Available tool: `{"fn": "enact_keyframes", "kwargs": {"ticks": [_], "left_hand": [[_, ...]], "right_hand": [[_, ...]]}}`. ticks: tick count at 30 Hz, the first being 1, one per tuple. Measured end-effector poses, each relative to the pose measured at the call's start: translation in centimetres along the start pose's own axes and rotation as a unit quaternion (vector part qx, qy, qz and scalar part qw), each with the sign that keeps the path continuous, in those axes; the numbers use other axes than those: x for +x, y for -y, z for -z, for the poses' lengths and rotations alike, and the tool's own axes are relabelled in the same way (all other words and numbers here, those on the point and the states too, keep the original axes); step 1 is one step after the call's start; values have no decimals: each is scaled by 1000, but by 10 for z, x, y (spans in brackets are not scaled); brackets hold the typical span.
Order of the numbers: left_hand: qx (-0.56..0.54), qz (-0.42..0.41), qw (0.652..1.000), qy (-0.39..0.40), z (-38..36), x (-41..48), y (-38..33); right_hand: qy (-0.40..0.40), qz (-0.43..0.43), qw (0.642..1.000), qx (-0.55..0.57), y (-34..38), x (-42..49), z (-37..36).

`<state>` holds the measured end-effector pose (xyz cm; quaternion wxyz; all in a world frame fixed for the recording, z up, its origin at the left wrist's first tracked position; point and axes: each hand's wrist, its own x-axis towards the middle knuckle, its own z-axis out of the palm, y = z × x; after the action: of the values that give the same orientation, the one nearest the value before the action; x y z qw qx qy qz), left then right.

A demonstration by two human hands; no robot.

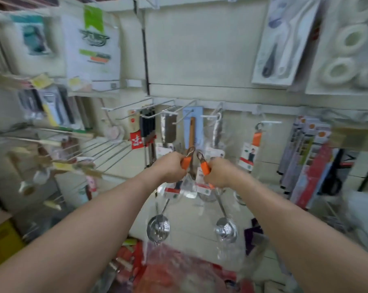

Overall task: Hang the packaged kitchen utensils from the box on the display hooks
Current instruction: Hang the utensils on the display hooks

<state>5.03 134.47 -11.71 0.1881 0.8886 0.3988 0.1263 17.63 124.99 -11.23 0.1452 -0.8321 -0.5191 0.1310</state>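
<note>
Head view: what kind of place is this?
Probably a shop's kitchenware aisle: wall hooks carry packaged utensils, boxed goods hang above, and the left hand and right hand grip the bagged left utensil and right utensil.

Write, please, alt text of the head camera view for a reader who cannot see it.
The left hand and the right hand each grip a plastic-wrapped, orange-handled utensil, the left utensil and the right utensil, held side by side before wall display hooks. A matching utensil hangs on a hook further right.
</note>
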Motion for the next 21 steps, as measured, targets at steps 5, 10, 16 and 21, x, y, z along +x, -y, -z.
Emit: {"fn": "enact_keyframes", "kwargs": {"ticks": [5, 10, 16, 21], "left_hand": [[101, 74, 992, -35, 10, -14, 57], [168, 136, 976, -33, 24, -40, 105], [215, 202, 955, -20, 47, -73, 169], [240, 241, 941, -3, 72, -103, 227]], "right_hand": [[24, 52, 997, -58, 47, 12, -28], [51, 107, 990, -74, 96, 30, -60], [71, 178, 976, -103, 165, 49, -104], [82, 237, 961, -117, 232, 53, -134]]}}
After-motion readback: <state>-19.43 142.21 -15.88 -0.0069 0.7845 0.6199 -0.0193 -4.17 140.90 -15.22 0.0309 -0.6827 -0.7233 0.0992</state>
